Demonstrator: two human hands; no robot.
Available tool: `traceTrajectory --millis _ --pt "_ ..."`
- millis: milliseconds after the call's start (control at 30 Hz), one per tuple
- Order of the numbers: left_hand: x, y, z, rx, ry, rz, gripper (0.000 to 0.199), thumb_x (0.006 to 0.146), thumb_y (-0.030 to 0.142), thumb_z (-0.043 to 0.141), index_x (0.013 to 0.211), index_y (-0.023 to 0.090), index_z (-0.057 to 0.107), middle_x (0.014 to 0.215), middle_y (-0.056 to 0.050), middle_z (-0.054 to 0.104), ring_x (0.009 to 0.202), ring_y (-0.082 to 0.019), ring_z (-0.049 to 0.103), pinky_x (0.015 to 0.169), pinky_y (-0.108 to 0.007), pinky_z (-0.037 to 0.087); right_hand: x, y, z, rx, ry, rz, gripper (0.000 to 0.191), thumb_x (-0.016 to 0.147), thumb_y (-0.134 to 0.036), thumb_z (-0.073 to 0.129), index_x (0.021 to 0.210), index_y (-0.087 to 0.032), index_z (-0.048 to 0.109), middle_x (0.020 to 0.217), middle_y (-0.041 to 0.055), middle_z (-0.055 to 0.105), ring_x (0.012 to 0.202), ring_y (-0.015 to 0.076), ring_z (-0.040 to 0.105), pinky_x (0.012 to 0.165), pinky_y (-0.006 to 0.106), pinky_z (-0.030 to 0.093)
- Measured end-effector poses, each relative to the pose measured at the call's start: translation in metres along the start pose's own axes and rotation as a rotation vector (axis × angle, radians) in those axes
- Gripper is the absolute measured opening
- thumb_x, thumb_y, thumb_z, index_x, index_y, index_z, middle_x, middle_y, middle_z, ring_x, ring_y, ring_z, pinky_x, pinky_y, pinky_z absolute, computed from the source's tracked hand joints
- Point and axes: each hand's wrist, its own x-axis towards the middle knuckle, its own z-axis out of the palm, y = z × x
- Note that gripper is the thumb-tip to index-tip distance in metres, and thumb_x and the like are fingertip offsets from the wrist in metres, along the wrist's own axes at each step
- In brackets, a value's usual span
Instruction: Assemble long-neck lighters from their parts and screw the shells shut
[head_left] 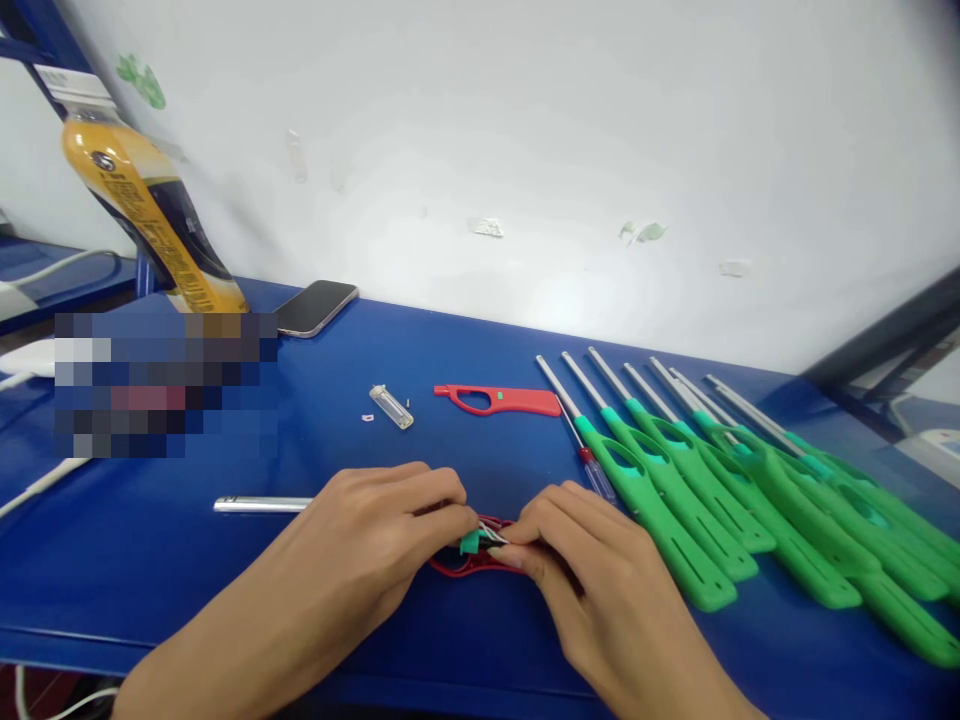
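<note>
Both hands work at an opened red gas lighter casing (466, 569) low on the blue table, with a green trigger piece (470, 542) and thin white wires (491, 533) in it. My left hand (394, 530) is closed at the casing's left part, its thumb and fingertips close to the trigger. A silver lighter tube (262, 505) reaches out leftward from beneath this hand. My right hand (581, 560) pinches at the ends of the wires, over the right part of the casing. The fingers hide much of the inside.
Beyond the hands lie a red casing half (517, 401), a clear fuel tank (391, 408) and tiny parts. A screwdriver (596, 475) lies beside several green lighters (660, 520) on the right. Back left are a phone (319, 307) and a yellow-labelled bottle (154, 200).
</note>
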Motion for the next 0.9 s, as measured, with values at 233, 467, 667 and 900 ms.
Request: traceTrajectory --millis 233,467,667,900 --pt "0.0028 0.0012 -0.0023 0.039 -0.01 0.002 0.033 0.116 0.01 0.036 0.108 0.022 0.066 0.097 0.002 0.066 0.078 -0.017 0.059 0.071 -0.034 0.036 0.0017 -0.0013 0.0017 -0.084 0.047 -0.035 0.02 0.107 -0.013 0.058 0.09 -0.024 0.061 0.082 -0.0032 0.064 0.073 0.0169 0.054 0.071 0.035 0.04" --pt "0.0009 0.0007 -0.0018 0.063 0.053 0.046 0.032 0.117 0.011 0.036 0.115 0.024 0.066 0.101 0.002 0.068 0.081 -0.015 0.063 0.074 -0.03 0.041 0.0012 -0.0029 -0.0003 -0.024 0.018 0.003 0.021 0.106 -0.012 0.058 0.09 -0.025 0.06 0.084 -0.0039 0.063 0.076 0.0163 0.054 0.073 0.033 0.041" --pt "0.0034 -0.0002 -0.0025 0.087 0.122 0.093 0.029 0.116 0.012 0.039 0.114 0.023 0.066 0.099 0.002 0.07 0.079 -0.014 0.066 0.069 -0.029 0.044 0.0008 -0.0033 -0.0003 0.025 0.0 0.03 0.02 0.107 -0.012 0.058 0.091 -0.025 0.059 0.087 -0.0051 0.065 0.079 0.0155 0.056 0.078 0.032 0.043" --pt "0.0038 0.0002 -0.0028 0.091 0.143 0.121 0.029 0.11 0.003 0.045 0.108 0.021 0.069 0.095 0.001 0.071 0.078 -0.015 0.067 0.068 -0.027 0.047 -0.0017 -0.0025 0.0024 0.082 -0.003 0.057 0.019 0.108 -0.013 0.059 0.093 -0.025 0.059 0.088 -0.005 0.066 0.08 0.016 0.055 0.077 0.032 0.043"
